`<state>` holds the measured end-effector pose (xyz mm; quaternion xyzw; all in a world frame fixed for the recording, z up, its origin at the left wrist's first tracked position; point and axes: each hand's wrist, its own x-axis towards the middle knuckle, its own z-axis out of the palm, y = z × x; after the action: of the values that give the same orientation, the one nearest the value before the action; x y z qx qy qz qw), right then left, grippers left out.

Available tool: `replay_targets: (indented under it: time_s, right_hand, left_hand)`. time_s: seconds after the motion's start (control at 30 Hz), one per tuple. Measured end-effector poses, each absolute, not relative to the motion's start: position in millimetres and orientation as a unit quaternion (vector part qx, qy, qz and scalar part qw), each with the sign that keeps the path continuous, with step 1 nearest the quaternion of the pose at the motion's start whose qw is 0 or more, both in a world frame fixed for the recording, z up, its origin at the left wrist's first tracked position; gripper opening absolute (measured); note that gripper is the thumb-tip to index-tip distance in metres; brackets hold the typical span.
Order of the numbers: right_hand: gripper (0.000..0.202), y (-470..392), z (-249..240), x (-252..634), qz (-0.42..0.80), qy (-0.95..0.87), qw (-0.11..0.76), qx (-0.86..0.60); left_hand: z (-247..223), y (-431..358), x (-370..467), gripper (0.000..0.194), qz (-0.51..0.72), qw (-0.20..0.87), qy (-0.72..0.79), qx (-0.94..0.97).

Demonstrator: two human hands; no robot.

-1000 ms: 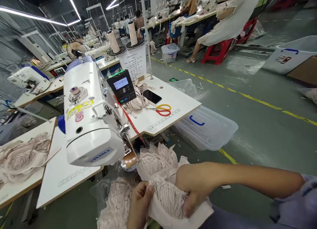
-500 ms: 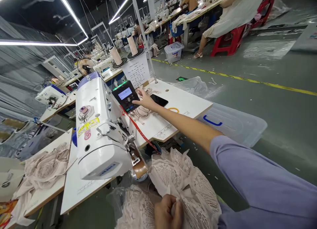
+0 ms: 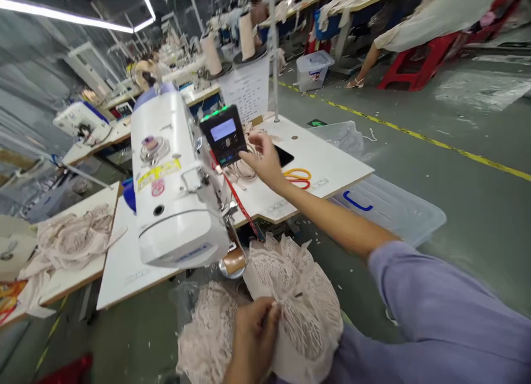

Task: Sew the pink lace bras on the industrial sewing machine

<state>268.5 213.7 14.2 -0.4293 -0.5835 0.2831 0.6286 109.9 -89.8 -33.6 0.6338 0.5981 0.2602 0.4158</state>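
My left hand point(image 3: 255, 331) is closed, thumb against fingers, on the middle of a beige lace bra point(image 3: 309, 323) that hangs in front of the sewing machine point(image 3: 178, 207). The bra's two cups spread to either side of that pinch. My right hand point(image 3: 263, 160) is stretched out over the white table, fingers apart. Its thumb is at the lower right edge of the machine's black control panel point(image 3: 224, 135), whose screen is lit; whether it touches is hard to tell. Beige straps point(image 3: 244, 171) lie behind the panel, partly covered by this hand.
Scissors with orange and red handles point(image 3: 301, 174) and a black phone-like slab point(image 3: 284, 156) lie on the table point(image 3: 332, 154). A red ribbon point(image 3: 238, 198) hangs off its edge. More beige garments point(image 3: 74, 240) lie at left. A clear lidded box point(image 3: 398, 207) stands below; a seated person is beyond.
My right hand has drawn slightly back from the panel, its fingers more spread. The view has shifted, and the scissors now show more fully. My left hand still grips the bra.
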Motion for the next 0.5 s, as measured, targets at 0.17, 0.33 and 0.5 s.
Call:
replay_targets:
  time_s: [0.17,0.33,0.5]
  right_hand:
    - [0.026,52,-34,293,0.388,-0.830,0.394,-0.070]
    - [0.039,15,-46,287,0.503,-0.802,0.268,-0.180]
    - [0.037,40,-37,267,0.573,-0.715,0.256,-0.307]
  left_hand:
    - [-6,-78,97,0.036,0.292,0.399,0.573,0.653]
    - [6,-65,91,0.034,0.291,0.387,0.586,0.649]
    - [12,-42,69,0.037,0.302,0.355,0.690,0.554]
